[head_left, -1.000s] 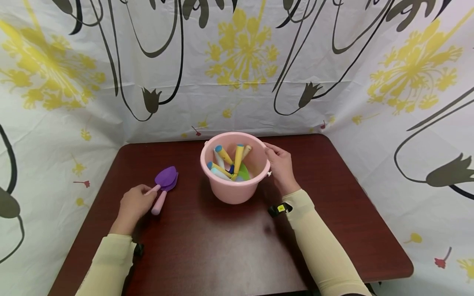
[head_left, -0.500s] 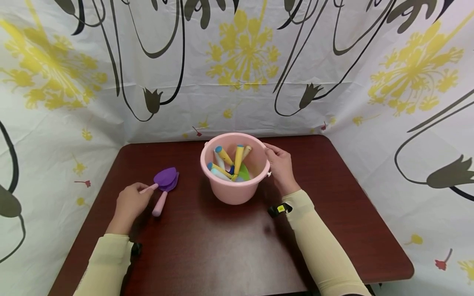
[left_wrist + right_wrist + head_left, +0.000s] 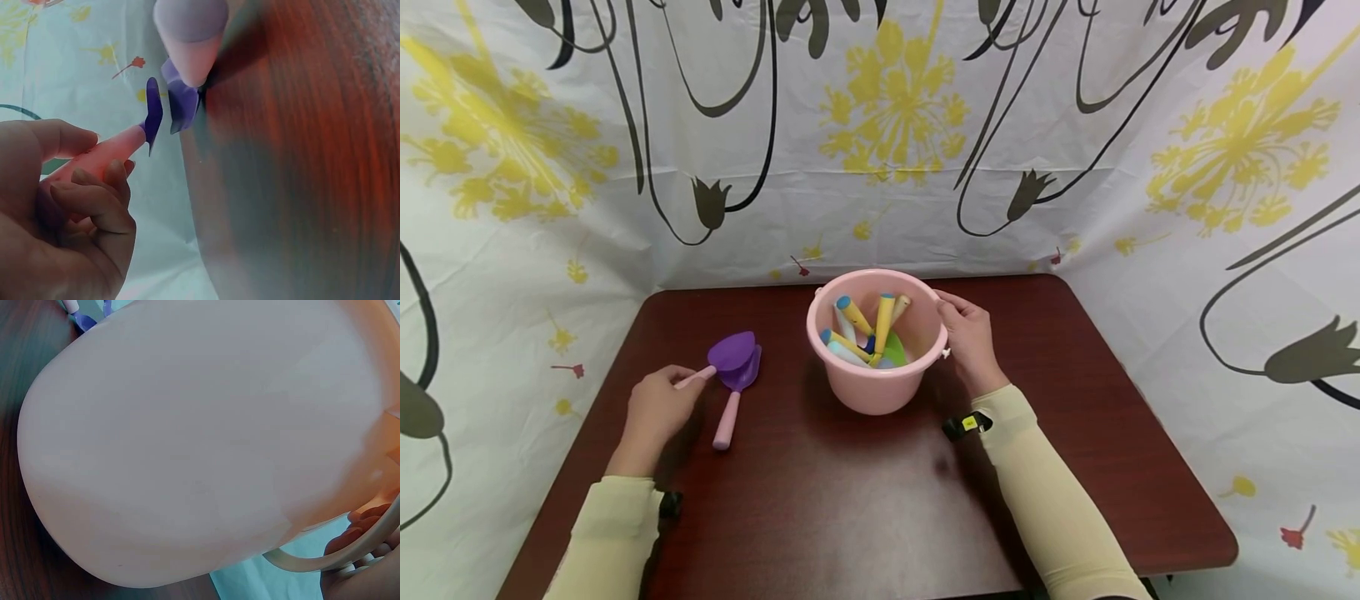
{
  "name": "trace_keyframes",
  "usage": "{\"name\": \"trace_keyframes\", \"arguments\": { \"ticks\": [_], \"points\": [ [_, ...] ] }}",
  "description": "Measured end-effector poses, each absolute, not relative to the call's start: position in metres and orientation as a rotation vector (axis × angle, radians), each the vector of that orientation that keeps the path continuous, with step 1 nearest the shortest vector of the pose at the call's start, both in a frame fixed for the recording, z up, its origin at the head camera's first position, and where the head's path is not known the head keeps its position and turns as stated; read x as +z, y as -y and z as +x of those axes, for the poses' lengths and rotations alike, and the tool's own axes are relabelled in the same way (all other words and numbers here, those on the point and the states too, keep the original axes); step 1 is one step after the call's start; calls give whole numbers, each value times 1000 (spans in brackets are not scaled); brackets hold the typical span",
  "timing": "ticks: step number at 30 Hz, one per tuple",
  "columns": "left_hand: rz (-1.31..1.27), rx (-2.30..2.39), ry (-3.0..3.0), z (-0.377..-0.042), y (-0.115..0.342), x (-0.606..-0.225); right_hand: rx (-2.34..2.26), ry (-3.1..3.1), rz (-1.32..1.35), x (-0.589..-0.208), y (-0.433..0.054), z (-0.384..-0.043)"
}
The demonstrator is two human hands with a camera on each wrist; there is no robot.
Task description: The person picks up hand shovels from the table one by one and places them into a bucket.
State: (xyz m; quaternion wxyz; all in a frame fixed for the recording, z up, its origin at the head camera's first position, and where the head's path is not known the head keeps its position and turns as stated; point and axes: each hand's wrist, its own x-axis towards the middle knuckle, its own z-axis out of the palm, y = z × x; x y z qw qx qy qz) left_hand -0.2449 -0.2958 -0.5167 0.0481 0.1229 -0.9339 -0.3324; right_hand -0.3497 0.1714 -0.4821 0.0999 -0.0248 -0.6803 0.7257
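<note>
My left hand (image 3: 658, 408) grips the pink handle of a toy shovel with a purple blade (image 3: 730, 351). In the left wrist view, curled fingers and thumb wrap its handle (image 3: 100, 157). A second toy shovel (image 3: 726, 421), also pink and purple, lies on the table beside it; the held blade overlaps it in the head view. My right hand (image 3: 973, 340) holds the far right rim of a pink bucket (image 3: 874, 392), which stands upright. Close up in the right wrist view, the bucket wall (image 3: 200, 437) fills the picture, and its curved carrying handle (image 3: 306, 564) crosses in front of the fingers.
Inside the bucket are several toys with yellow handles (image 3: 883, 321), plus green and pale pieces. The dark red-brown table (image 3: 850, 500) has a back edge along a white patterned sheet (image 3: 880, 225), which hangs on the left and right too.
My left hand has drawn left and slightly up with the held shovel. Its blade has shifted left, and the other shovel's handle has swung down a little. The right hand and bucket stay put.
</note>
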Motion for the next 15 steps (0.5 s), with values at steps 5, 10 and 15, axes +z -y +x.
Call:
{"name": "trace_keyframes", "arguments": {
  "ticks": [5, 10, 15],
  "points": [
    [369, -1012, 2831, -243, 298, -511, 2139, 2021, -64, -482, -173, -351],
    [312, -1007, 2809, -241, 298, -501, 2145, 2021, -67, -482, -173, -351],
    [183, -1005, 2757, -238, 301, -490, 2153, 2030, -81, -482, -173, -350]
  ]
}}
